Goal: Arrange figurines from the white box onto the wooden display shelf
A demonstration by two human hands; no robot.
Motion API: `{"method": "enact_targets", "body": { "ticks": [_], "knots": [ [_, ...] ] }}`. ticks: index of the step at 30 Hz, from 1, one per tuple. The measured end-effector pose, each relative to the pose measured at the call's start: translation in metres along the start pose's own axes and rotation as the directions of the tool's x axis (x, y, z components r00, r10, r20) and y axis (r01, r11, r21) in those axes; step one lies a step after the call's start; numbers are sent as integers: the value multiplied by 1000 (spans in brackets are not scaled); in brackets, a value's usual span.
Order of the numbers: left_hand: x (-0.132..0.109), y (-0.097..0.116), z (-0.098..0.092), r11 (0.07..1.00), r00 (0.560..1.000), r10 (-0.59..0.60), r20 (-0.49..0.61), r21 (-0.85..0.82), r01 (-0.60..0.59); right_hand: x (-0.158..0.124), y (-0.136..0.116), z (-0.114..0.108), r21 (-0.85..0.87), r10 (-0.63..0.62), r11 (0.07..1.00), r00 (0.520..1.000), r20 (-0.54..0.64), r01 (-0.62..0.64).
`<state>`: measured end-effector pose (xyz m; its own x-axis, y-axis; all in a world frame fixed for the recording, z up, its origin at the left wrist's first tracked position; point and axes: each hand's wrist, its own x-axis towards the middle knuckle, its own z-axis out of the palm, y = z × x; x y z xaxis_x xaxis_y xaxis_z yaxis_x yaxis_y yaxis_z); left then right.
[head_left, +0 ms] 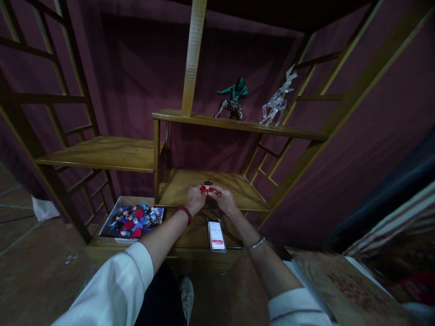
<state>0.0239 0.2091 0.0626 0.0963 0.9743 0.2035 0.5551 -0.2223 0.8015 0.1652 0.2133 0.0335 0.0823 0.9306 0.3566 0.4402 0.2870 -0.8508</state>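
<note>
Between my two hands is a small red figurine (206, 187) with dark hair in two buns. My left hand (195, 199), with a red bead bracelet at its wrist, grips the figurine's left side. My right hand (224, 198), a silver bangle on its wrist, pinches it from the right. Both hands are over the front part of the low wooden shelf (176, 181). To the left, a white open box (117, 206) is full of small colourful figurines. Below my hands a phone (216, 235) lies with its screen lit.
On the upper shelf (197, 118) stand a dark green crouching figure (234, 99) and a clear deer figurine (277, 104). A side shelf (102, 151) is at the left. A wooden upright (193, 59) and lattice sides frame the unit. A patterned surface (343, 280) stands at the lower right.
</note>
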Motion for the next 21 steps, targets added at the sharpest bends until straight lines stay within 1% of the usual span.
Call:
{"method": "enact_targets", "body": {
  "ticks": [4,8,16,21],
  "knots": [
    [0,1,-1,997,1000,5,-2,74,-5,0,-2,0,-28,-25,999,1000,15,25],
    [1,2,-1,990,999,-25,22,136,22,0,-1,0,-80,-30,996,999,20,31],
    [2,-1,1,993,1000,8,16,117,-10,-1,1,0,-96,-33,995,999,32,36],
    [1,1,-2,993,999,-21,26,116,18,-1,-1,0,-90,-26,995,999,47,31]
  ]
}}
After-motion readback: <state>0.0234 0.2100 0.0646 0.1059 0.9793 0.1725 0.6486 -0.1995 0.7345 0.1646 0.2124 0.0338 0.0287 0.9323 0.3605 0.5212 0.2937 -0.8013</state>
